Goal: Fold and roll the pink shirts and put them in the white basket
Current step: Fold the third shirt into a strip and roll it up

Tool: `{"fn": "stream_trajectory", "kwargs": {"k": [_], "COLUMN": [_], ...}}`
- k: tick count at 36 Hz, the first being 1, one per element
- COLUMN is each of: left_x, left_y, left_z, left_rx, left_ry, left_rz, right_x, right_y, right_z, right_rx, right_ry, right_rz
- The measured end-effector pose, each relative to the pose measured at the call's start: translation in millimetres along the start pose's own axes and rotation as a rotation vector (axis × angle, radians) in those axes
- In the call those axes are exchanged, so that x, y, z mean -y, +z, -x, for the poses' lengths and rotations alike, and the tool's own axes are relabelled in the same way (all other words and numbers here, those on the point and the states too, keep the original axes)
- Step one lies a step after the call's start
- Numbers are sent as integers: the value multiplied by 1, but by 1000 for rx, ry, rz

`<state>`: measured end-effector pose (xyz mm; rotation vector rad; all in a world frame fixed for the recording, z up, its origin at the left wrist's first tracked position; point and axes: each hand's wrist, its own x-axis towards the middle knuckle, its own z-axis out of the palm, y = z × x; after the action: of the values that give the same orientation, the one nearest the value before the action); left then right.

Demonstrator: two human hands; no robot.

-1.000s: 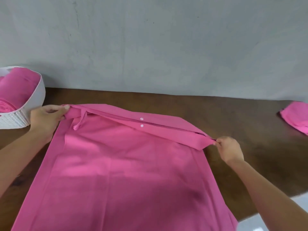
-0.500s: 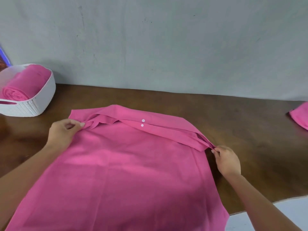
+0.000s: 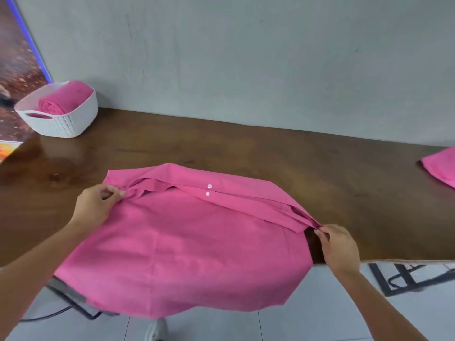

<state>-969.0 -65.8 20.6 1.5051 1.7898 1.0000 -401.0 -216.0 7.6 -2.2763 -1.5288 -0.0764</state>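
Both hands, left hand (image 3: 94, 209) and right hand (image 3: 338, 247), still pinch the shirt (image 3: 187, 239), now drawn toward the counter's (image 3: 246, 148) near edge. At its far-left corner, the basket (image 3: 73, 119) holds one rolled shirt (image 3: 62, 100).

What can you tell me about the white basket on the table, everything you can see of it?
The white basket stands upright at the far left of the brown table, close to the grey wall. It looks like plastic, with rounded corners, a smooth rim, a textured woven-pattern lower wall and a slot handle in its near end. A rolled pink shirt lies inside, rising a little above the rim. Neither hand touches it, and it sits apart from the shirt being folded.
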Motion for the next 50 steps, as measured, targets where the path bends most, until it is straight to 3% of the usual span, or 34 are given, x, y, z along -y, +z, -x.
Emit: {"fn": "stream_trajectory", "kwargs": {"k": [6, 22, 31, 50], "left_x": [-4, 0, -12, -12], "left_y": [-3, -49, -68, -62], "left_z": [63, 174, 189, 195], "left_rx": [-16, -56, -51, -61], "left_ry": [-26, -28, 12, -19], "left_rz": [-15, -131, -298, -212], "right_x": [-36, -94, -98, -78], "right_y": [-21, -55, -74, -86], "right_z": [37, 100, 94, 101], "right_rx": [-30, 33, 82, 67], "right_ry": [-85, -50, -24, 38], "right_rz": [-44, 24, 58, -224]}}
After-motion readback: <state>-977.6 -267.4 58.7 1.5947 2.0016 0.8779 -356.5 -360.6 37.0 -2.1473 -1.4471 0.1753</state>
